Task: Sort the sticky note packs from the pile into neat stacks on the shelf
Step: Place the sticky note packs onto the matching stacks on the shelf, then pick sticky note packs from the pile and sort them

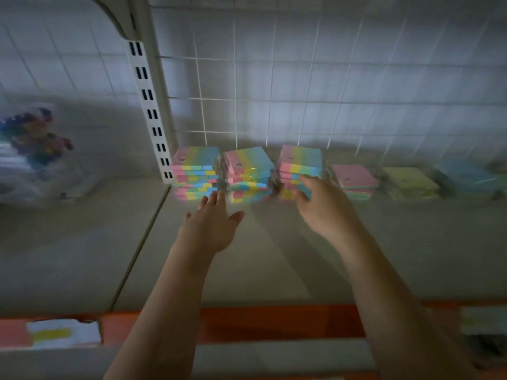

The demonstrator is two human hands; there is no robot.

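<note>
Three stacks of rainbow-striped sticky note packs stand at the back of the shelf (247, 256): a left stack (196, 174), a middle stack (249, 174) and a right stack (300, 163). My left hand (212, 226) reaches with straight fingers toward the gap between the left and middle stacks, fingertips at their base. My right hand (321, 204) has its fingers against the front of the right stack; motion blur hides whether they curl round it. Further right lie low stacks of pink packs (355, 178), yellow-green packs (410, 183) and blue packs (466, 179).
A white slotted upright (149, 105) and a wire grid back panel (301, 100) close the shelf behind. A clear bag of colourful items (33, 144) sits on the neighbouring shelf at left. An orange shelf-edge strip (274, 322) with labels runs along the front.
</note>
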